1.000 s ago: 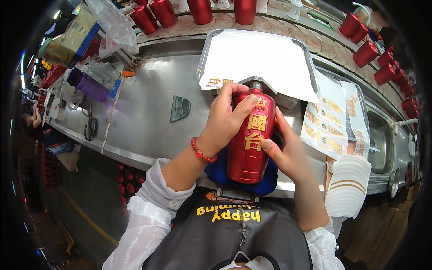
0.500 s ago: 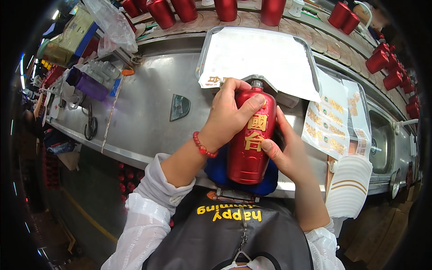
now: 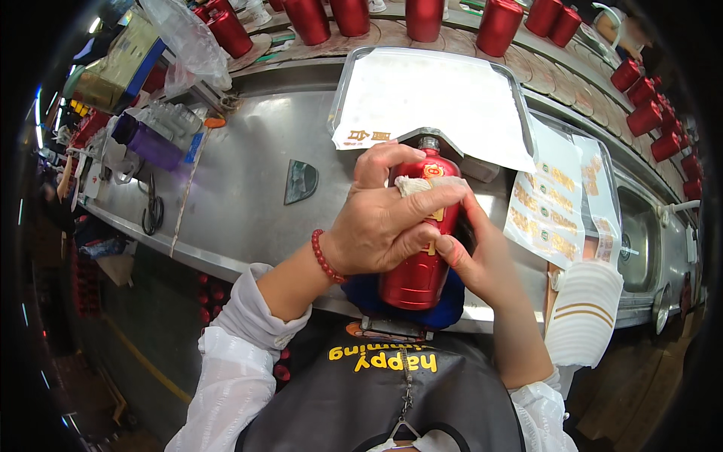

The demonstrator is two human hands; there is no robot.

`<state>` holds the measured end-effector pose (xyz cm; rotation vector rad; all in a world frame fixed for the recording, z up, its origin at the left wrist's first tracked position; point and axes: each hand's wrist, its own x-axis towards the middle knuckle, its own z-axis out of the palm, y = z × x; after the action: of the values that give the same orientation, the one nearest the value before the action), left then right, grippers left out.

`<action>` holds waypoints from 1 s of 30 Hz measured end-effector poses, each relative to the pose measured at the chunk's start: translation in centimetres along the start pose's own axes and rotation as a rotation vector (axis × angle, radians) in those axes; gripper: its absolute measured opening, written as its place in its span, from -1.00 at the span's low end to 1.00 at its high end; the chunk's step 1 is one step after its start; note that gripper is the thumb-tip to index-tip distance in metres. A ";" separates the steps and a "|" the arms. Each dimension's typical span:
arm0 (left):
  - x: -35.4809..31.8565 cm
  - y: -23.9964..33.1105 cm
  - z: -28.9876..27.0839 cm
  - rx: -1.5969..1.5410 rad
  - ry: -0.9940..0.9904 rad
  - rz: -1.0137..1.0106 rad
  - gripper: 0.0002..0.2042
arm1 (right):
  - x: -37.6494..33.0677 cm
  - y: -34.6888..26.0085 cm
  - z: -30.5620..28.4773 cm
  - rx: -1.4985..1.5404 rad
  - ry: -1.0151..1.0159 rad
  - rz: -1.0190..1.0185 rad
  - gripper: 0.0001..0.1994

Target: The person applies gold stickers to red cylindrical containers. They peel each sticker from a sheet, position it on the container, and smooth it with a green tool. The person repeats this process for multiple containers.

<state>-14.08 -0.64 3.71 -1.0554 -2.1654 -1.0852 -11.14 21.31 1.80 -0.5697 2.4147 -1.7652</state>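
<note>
A glossy red bottle (image 3: 416, 282) with gold characters leans back before me, its bare threaded neck pointing away. My right hand (image 3: 482, 252) grips it along the right side, thumb on the front. Across the bottle's face lies my left hand (image 3: 384, 215), palm down, fingers apart and touching it, covering most of the gold characters. A whitish wrap (image 3: 429, 184) is on one of its fingers; I cannot tell if it is cloth or tape. Under the bottle's base is a blue padded cloth (image 3: 449, 297).
A tray with a white sheet (image 3: 429, 94) stands beyond the bottle. Gold-printed sheets (image 3: 553, 203) lie at right, near a sink (image 3: 640, 248). A dark scraper (image 3: 301, 181), scissors (image 3: 152, 207) and a purple bottle (image 3: 154, 143) are on the metal bench. Red bottles (image 3: 424, 16) line the conveyor behind.
My left hand has moved from the bottle's shoulder down over its front, and the wrapped finger has come into view. My right hand keeps its hold. Bottles on the conveyor have shifted.
</note>
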 end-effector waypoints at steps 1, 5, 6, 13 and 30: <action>0.0 -0.7 0.0 0.018 0.007 -0.020 -0.60 | 0.0 0.1 0.1 0.010 0.002 -0.005 -0.10; 0.7 -2.4 0.1 -0.045 0.067 -0.141 -0.63 | 0.1 0.1 0.2 0.030 -0.003 0.010 -0.10; 0.7 -2.6 0.4 -0.104 0.097 -0.193 -0.64 | 0.1 0.1 0.2 0.030 -0.009 0.022 -0.10; 0.7 -3.0 1.8 -0.453 0.027 -0.488 -0.70 | 0.2 -0.2 0.1 0.043 -0.012 0.028 -0.08; 0.7 -3.7 2.1 -0.693 0.079 -0.646 -0.84 | 0.1 0.2 0.3 0.052 0.005 0.022 -0.10</action>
<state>-17.61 0.00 1.37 -0.5177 -2.1542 -2.2361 -11.18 21.05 1.55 -0.5321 2.3611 -1.8176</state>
